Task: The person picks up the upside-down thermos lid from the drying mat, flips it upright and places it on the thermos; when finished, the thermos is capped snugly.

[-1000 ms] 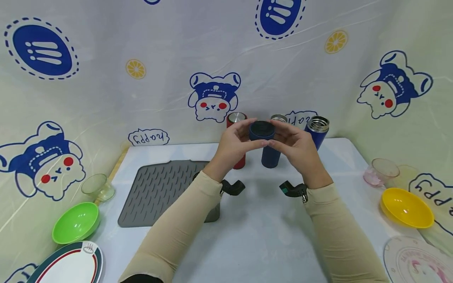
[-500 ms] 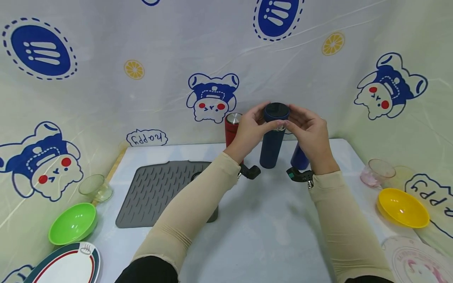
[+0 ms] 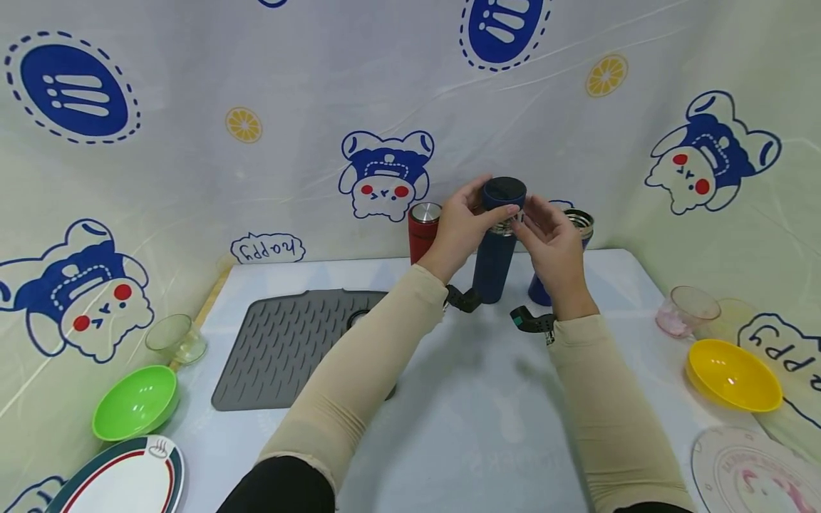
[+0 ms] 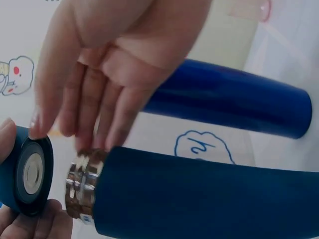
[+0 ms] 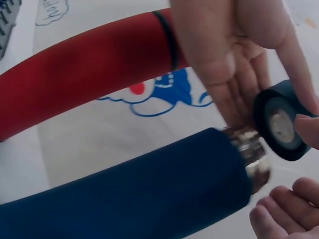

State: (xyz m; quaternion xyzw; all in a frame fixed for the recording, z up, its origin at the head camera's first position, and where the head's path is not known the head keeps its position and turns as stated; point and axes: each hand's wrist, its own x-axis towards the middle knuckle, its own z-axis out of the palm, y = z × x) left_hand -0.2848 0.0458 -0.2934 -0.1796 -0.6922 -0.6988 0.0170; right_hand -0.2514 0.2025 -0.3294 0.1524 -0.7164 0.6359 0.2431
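Observation:
My left hand (image 3: 463,231) pinches a dark blue lid (image 3: 504,192) between thumb and fingers, just above a dark blue thermos bottle (image 3: 492,267). The bottle stands upright on the table, its metal neck (image 4: 82,186) bare. In the left wrist view the lid's underside, with a round metallic centre, faces that neck across a small gap. My right hand (image 3: 554,242) is on the lid's right side, fingers loosely extended by the neck; its thumb tip (image 5: 305,130) is at the lid's rim. A red bottle (image 5: 99,59) stands left, a brighter blue, lidless one (image 4: 229,94) right, partly hidden by my hand.
A grey ridged mat (image 3: 282,356) lies left, with a dark round piece partly behind my left arm. Along the left edge are a glass (image 3: 176,340), a green bowl (image 3: 136,404) and a plate (image 3: 115,484); on the right, a pinkish glass (image 3: 686,312), a yellow bowl (image 3: 734,376) and another plate (image 3: 725,456).
Both hands carried the lid from in front of the bottles back over the dark blue bottle's mouth. Since then the lid has risen slightly, and the right hand has loosened from it, lowering towards the neck.

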